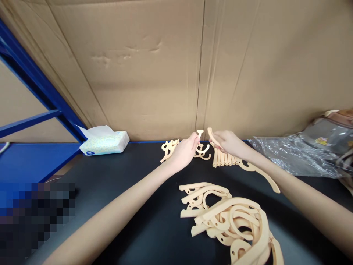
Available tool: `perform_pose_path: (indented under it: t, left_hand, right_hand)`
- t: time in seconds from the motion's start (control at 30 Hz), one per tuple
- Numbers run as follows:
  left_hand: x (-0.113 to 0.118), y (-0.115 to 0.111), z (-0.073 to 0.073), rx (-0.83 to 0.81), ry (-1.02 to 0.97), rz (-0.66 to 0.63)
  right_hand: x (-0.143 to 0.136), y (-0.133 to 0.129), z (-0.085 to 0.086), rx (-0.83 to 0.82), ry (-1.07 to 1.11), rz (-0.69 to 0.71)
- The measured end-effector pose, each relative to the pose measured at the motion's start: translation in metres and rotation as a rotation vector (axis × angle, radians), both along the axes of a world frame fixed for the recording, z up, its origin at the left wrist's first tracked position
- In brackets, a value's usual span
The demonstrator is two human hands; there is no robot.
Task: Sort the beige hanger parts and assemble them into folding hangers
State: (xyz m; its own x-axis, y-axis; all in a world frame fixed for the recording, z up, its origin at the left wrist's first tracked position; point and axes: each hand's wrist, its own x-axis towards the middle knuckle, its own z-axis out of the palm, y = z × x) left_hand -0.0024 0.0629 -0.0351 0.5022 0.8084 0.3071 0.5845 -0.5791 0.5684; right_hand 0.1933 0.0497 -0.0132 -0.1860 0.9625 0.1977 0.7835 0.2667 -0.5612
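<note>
My left hand (186,151) is closed on a cream plastic hook (203,150); the hook's flat round head sticks up past the fingertips and its curve shows below them. To the right, my right hand (227,141) pinches a beige hanger arm (210,133), one end of it pointing up toward the hook. A small gap separates the two pieces. Under the right hand lies a row of beige hanger arms (225,159) side by side. Another curved arm (264,175) extends below the right wrist; whether it joins the held piece I cannot tell.
A pile of beige hanger arms (234,217) covers the front of the black table (132,228). Small beige parts (168,149) lie behind my left hand. A tissue pack (106,142) stands left, clear plastic bags (292,154) right. Cardboard (143,73) walls the back.
</note>
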Motion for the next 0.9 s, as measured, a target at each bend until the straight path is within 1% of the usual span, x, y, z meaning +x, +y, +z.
perform_pose_path:
  t: [0.07,0.17,0.23,0.3,0.37,0.4,0.47,0.5,0.53,0.57,0.63,0.67,0.7,0.73,0.77,0.8,0.9]
  left_hand:
    - [0.001,0.0,-0.001,0.003,0.022,0.031]
    - [0.0,0.004,-0.002,-0.018,0.072,0.08]
    - [-0.002,0.009,-0.006,-0.052,0.118,0.116]
    - [-0.005,0.012,-0.01,-0.078,0.141,0.171]
    - [-0.007,0.013,-0.011,-0.092,0.122,0.237]
    - [-0.008,0.012,-0.009,-0.1,0.097,0.257]
    - [-0.008,0.01,0.001,-0.145,0.037,0.244]
    - [-0.007,0.009,0.007,-0.176,0.018,0.208]
    - [-0.007,0.007,0.014,-0.239,-0.013,0.141]
    - [-0.007,0.006,0.021,-0.347,-0.075,0.048]
    - [-0.007,0.005,0.033,-0.662,-0.31,-0.155]
    - [-0.008,0.004,0.037,-0.812,-0.454,-0.23]
    - [-0.009,0.003,0.04,-0.925,-0.589,-0.27]
    - [-0.009,0.002,0.042,-0.986,-0.692,-0.269]
    - [-0.009,0.002,0.043,-0.989,-0.752,-0.233]
    - [-0.009,0.001,0.043,-0.968,-0.788,-0.188]
    - [-0.006,0.002,0.039,-0.899,-0.878,-0.058]
  right_hand:
    - [0.003,-0.001,0.002,-0.049,0.089,-0.032]
    - [0.006,-0.006,0.014,-0.081,0.225,-0.04]
    - [0.006,-0.01,0.023,-0.105,0.398,-0.051]
    - [0.004,-0.011,0.029,-0.097,0.623,-0.096]
    - [0.003,-0.01,0.032,-0.047,0.83,-0.155]
    - [0.004,-0.009,0.032,-0.011,0.92,-0.177]
    - [0.005,-0.005,0.03,0.066,1.076,-0.204]
    - [0.006,-0.004,0.029,0.106,1.13,-0.214]
    - [0.008,-0.002,0.028,0.145,1.16,-0.223]
    - [0.009,-0.001,0.027,0.18,1.164,-0.234]
    - [0.013,0.0,0.027,0.232,1.106,-0.262]
    - [0.014,0.0,0.027,0.255,1.052,-0.272]
    - [0.015,-0.001,0.027,0.282,0.98,-0.275]
    - [0.015,-0.002,0.028,0.316,0.873,-0.271]
    - [0.015,-0.005,0.028,0.358,0.718,-0.269]
    - [0.013,-0.008,0.028,0.405,0.512,-0.274]
    - [0.0,-0.019,0.025,0.531,-0.228,-0.299]
